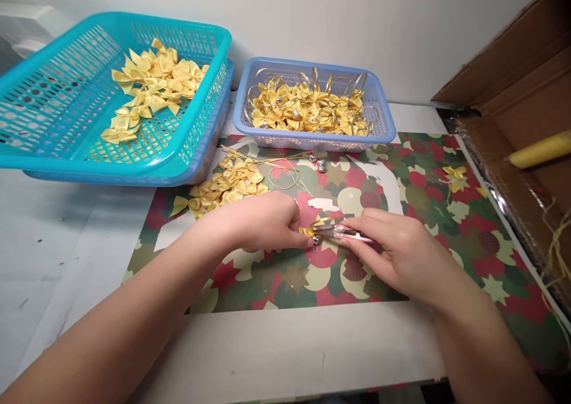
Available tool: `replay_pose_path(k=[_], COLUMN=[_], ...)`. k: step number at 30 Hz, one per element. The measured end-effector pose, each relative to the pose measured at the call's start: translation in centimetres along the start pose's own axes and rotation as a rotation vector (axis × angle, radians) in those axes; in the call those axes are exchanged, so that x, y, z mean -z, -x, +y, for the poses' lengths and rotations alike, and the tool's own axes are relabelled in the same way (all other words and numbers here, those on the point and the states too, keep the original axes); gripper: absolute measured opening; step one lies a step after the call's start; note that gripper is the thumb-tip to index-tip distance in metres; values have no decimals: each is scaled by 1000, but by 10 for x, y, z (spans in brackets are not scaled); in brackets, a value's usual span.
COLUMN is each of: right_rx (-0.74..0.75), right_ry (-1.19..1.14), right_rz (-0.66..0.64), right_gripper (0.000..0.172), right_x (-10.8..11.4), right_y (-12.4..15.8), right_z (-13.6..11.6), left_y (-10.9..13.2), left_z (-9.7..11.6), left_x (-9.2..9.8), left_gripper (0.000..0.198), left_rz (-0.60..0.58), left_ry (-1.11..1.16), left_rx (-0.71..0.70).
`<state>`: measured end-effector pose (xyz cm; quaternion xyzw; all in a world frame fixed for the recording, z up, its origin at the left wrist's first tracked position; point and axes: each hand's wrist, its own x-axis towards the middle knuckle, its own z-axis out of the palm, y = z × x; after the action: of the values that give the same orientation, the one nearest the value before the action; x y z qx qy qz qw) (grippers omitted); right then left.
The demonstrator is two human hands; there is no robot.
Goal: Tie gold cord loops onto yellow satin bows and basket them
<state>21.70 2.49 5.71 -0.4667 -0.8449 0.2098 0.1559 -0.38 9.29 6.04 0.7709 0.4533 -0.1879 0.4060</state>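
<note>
- Left hand (pixel 270 221): grip closed in a pinch at thumb and fingertips, has hold of a small yellow bow (pixel 306 232); curled fingers hide part of it.
- Silver bell (pixel 316 240) right beside that bow, by the left thumb tip.
- Right hand (pixel 395 243): grip closed round the handles of small snips (pixel 329 231) (could be pliers, too small to tell); metal tips point left, right at the bow.
- Both hands near the middle of a patterned sheet (pixel 289 282), red, green and cream, lying on the white counter (pixel 267 356).
- Past the left hand: bow pile (pixel 234 181) on the sheet; gold wires (pixel 285 169) beside it, some curled.
- Loose bells (pixel 319 163) clustered just in front of the blue basket (pixel 312 136), which is full of yellow bows with gold loops and some bells.
- Left: teal basket (pixel 134 169) stacked on another blue one, plain yellow bows inside.
- Right: lone bow (pixel 455 172) on the sheet, near an open cardboard box (pixel 504 121).
</note>
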Motion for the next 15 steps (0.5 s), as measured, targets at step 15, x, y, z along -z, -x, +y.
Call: replay_pose_path(k=[15], right_rx=[19], right_ry=[7], right_rz=[39], right_gripper=[18], right_x=[0], right_y=[-2], right_z=[0], left_y=[0], left_z=[-2], left_x=[-1], left_gripper=[43], left_rz=[11], left_ry=[10], left_rx=[3])
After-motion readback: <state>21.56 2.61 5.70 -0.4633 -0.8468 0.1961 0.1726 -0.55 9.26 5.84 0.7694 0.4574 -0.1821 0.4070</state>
